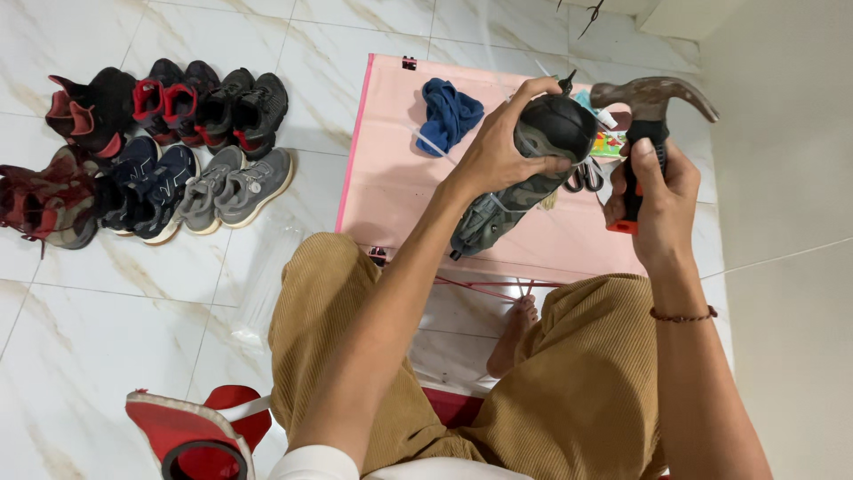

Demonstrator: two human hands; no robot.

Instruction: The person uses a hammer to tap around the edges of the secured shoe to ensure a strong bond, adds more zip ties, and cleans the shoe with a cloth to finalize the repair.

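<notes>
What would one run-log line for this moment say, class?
left hand: grips shoe, sole up | right hand: holds hammer beside it | under: pink mat | floor: shoe rows

White marble-veined floor tiles [107,320]

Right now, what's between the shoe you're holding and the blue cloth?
In the head view, only bare pink mat and a thin white strip lie between the shoe and the blue cloth.

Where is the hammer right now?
In the head view, the hammer is at the upper right, held up in the right hand, next to the shoe in the left hand, above the pink mat.
</notes>
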